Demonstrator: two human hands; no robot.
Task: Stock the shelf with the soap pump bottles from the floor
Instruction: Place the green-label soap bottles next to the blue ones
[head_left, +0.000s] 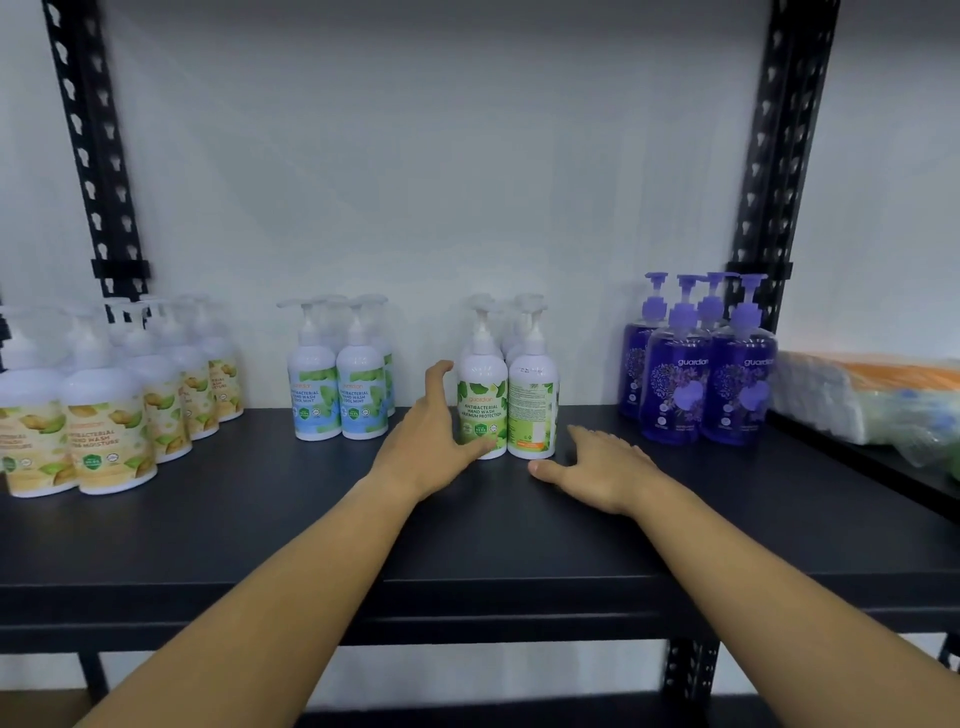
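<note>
A black shelf (260, 525) was seen carrying four groups of pump bottles, each standing upright. At the far left, a cluster of white bottles with yellow labels (111, 431) was ranged in rows. Next to the right, the mint-labelled bottles (337, 395) were set near the back. At the centre stood the green-labelled bottles (506, 410) (the front right one was turned with its back label outward). The left hand (434, 441) was held just beside the front left green-labelled bottle, its grip open and cupped, the thumb touching the bottle's base and the fingers spread clear of it. The right hand (602, 465) was laid flat on the shelf near the same group, its grip open and holding nothing. Further right, purple bottles (701, 384) were grouped, and wrapped packages (857, 400) were piled at the far right.
</note>
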